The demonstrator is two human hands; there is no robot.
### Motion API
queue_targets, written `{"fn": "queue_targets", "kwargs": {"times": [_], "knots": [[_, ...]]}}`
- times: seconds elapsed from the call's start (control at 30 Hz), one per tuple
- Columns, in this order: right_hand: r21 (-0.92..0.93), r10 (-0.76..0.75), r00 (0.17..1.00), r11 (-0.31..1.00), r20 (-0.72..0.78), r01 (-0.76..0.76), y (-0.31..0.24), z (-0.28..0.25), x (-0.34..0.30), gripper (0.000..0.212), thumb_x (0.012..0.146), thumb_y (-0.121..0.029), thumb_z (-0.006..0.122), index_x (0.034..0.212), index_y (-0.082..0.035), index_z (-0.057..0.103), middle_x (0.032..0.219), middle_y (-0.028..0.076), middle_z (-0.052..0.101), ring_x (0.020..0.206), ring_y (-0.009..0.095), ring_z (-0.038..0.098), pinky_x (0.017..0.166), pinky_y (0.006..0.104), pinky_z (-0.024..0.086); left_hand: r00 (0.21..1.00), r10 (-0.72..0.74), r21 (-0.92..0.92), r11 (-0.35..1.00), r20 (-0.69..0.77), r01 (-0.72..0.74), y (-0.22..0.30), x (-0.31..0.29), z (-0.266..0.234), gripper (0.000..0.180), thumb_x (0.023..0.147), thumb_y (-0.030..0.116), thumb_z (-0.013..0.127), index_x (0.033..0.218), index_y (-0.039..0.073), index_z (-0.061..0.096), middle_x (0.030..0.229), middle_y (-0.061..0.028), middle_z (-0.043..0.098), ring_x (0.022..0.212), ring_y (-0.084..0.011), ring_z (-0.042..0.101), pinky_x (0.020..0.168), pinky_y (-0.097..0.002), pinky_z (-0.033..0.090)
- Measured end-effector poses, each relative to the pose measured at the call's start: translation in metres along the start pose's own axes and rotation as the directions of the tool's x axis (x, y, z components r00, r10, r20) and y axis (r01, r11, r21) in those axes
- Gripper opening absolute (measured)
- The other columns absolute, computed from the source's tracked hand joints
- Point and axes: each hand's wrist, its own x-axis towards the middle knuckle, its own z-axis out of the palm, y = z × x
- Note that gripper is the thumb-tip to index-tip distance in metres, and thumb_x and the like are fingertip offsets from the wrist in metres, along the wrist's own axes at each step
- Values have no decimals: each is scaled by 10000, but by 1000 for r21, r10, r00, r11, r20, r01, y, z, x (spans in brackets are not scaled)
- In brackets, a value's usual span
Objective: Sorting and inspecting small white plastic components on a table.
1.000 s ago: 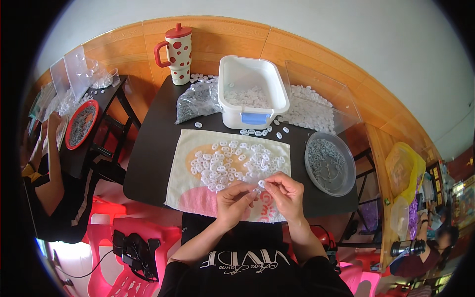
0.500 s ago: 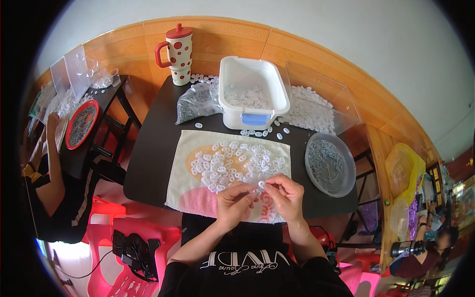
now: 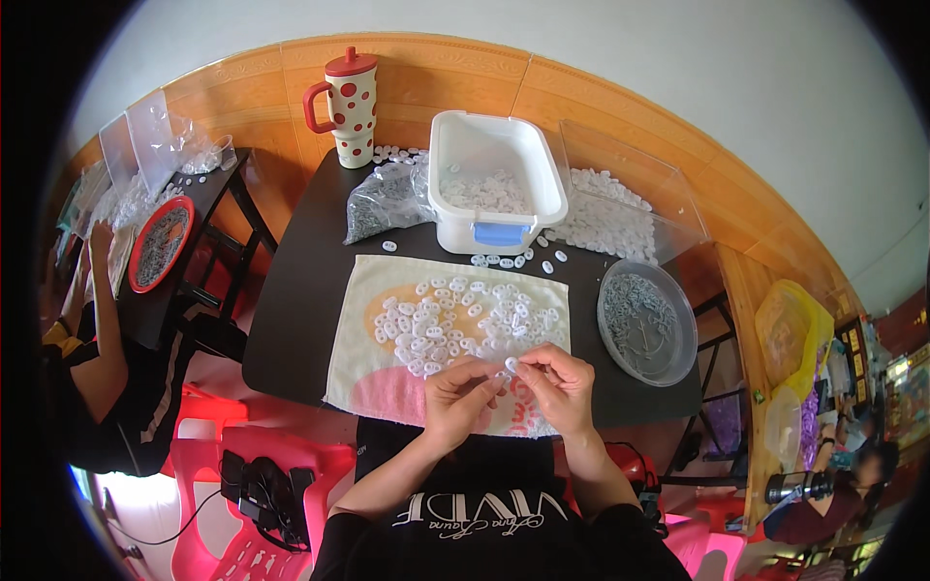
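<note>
My right hand (image 3: pixel 559 385) pinches a small white oval plastic piece (image 3: pixel 511 365) between thumb and fingertips, above the near edge of a towel. Close beside it on the left, my left hand (image 3: pixel 459 397) is closed in a pinch, its fingertips almost meeting the piece; whatever they hold is too small to make out. Many similar white oval pieces (image 3: pixel 423 331), with small holes in them, lie heaped and scattered over the cream and pink towel (image 3: pixel 354 320) just beyond my hands.
A white bin (image 3: pixel 455 230) of white pieces stands behind the towel. Left of it are a bag of grey bits (image 3: pixel 380 205) and a dotted tumbler (image 3: pixel 355 107). On the right sit a round tray of small grey metal parts (image 3: pixel 635 324) and a white heap (image 3: pixel 605 218). A person works at left.
My hands stay almost in place, with only a slight shift of the fingers around the white oval piece. At far left, the other person's hand has moved a little.
</note>
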Motion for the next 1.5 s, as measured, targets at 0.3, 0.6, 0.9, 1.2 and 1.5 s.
{"fn": "queue_targets", "kwargs": {"times": [0.3, 0.6, 0.9, 1.2, 1.5], "knots": [[-89, -100, 994, 991, 42, 103, -1, -1, 2, 65, 844, 72, 667, 899, 41, 656, 784, 73, 645, 668, 106, 618, 611, 224, 487, 1000, -8, 6, 1000, 7, 8, 1, 0, 0, 195, 868, -113, 628, 1035, -33, 689, 924, -85, 647, 748, -137, 669, 577, -216, 521], [-176, -173, 975, 965, 136, 196, -8, -3, 5, 91, 846, 97, 637, 923, 49, 645, 807, 86, 640, 644, 128, 614, 581, 239, 488, 1000, -5, -8, 1000, 4, 5, -2, -1, -2, 195, 870, -111, 630, 1042, -36, 684, 914, -84, 652, 739, -131, 668, 574, -216, 521], [-55, -115, 979, 990, 168, 126, -2, -5, 3, 92, 853, 96, 632, 932, 50, 640, 817, 77, 640, 657, 114, 598, 590, 234, 472, 1000, -24, -37, 999, 6, 24, -1, -2, -2, 214, 877, -76, 653, 1086, -33, 674, 905, -67, 644, 735, -115, 660, 573, -210, 523], [-38, -88, 977, 995, 195, 97, -2, -5, -1, 164, 851, 92, 645, 1007, 41, 645, 863, 77, 638, 704, 106, 604, 609, 228, 467, 999, 33, -23, 999, 34, -32, 1, -2, -1, 268, 866, -97, 649, 1121, -20, 673, 904, -51, 615, 729, -110, 634, 594, -225, 532], [178, -86, 976, 983, 199, 51, -3, -7, -9, 306, 783, 115, 708, 1078, 51, 661, 1024, 117, 636, 761, 63, 539, 573, 174, 355, 989, -56, -135, 988, 134, 74, 1, 0, -9, 300, 835, -93, 679, 1125, -16, 675, 899, -83, 667, 689, -129, 642, 569, -235, 533]]}}
